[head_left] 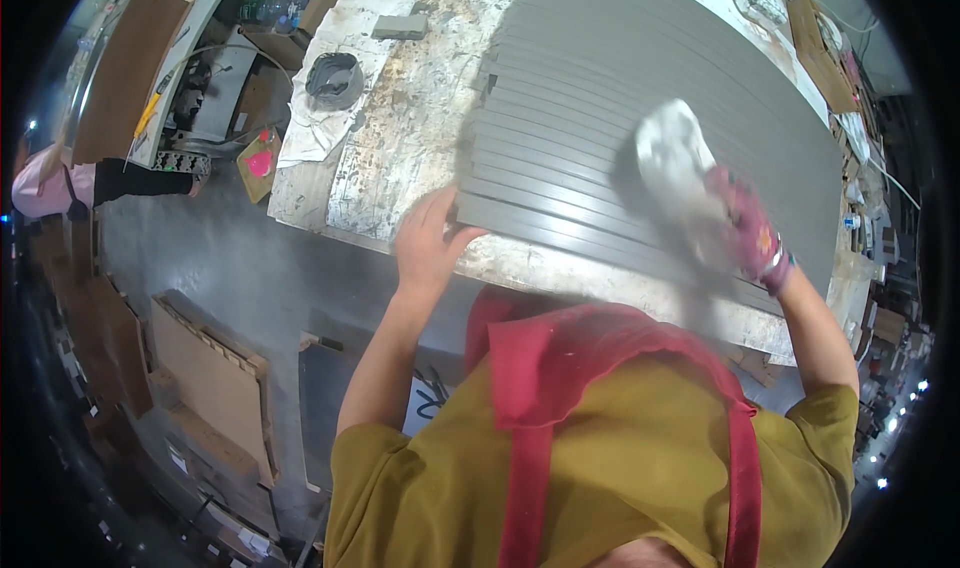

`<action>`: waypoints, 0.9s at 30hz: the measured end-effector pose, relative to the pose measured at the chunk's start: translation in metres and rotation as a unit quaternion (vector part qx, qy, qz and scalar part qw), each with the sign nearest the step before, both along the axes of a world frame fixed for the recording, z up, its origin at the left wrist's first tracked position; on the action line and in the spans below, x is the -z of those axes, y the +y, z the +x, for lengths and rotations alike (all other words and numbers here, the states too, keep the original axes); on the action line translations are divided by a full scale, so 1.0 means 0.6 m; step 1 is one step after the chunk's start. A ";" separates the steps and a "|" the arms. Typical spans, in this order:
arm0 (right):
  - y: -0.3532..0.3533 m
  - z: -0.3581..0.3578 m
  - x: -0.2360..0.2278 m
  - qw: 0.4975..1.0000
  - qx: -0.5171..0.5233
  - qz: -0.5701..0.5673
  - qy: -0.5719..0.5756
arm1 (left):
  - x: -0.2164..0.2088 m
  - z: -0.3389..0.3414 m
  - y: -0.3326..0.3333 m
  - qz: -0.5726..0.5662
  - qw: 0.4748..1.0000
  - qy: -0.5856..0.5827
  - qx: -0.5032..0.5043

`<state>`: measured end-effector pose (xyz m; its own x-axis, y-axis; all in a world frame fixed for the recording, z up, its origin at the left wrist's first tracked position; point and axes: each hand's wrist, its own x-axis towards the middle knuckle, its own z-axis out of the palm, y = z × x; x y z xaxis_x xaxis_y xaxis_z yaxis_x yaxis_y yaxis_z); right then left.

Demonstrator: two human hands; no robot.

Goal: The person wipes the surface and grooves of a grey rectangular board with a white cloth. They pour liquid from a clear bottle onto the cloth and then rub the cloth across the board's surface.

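A row of long, smooth grey strips (590,98) lies side by side on the worktable, their left ends slightly uneven. My bare left hand (428,240) rests at the near left corner of the row, thumb stretched along the front edge and fingers apart on the tabletop. In a purple patterned glove, my right hand (748,230) grips a white cloth (672,148) over the right part of the strips. Both cloth and glove are blurred by motion, so the contact beneath is hard to see.
The stained worktable (410,118) carries a tub of dark grey material (335,80) on white cloth and a grey block (400,27). Further left stands a shelf (205,88), with another person (75,183) beside it. Flat cardboard (215,368) leans at lower left.
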<state>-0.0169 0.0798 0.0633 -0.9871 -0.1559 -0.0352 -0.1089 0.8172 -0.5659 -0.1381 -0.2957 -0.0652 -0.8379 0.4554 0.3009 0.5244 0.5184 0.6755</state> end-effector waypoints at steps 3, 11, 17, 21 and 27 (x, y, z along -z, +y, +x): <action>-0.026 0.039 0.048 0.989 -0.115 0.094 0.024 | 0.003 0.004 0.000 0.050 0.998 -0.044 0.000; -0.272 -0.182 0.075 0.953 -0.241 0.139 0.115 | 0.021 0.002 -0.009 -0.005 0.990 -0.135 -0.039; -0.233 -0.147 0.068 0.950 -0.272 0.133 0.080 | 0.016 0.001 -0.013 0.037 0.991 -0.126 -0.038; -0.284 -0.164 0.079 0.946 -0.236 0.156 0.159 | 0.021 0.002 -0.006 0.009 0.993 -0.103 -0.061; -0.255 -0.241 0.038 0.972 -0.106 -0.153 0.146 | -0.019 -0.013 -0.002 -0.028 0.986 -0.157 0.041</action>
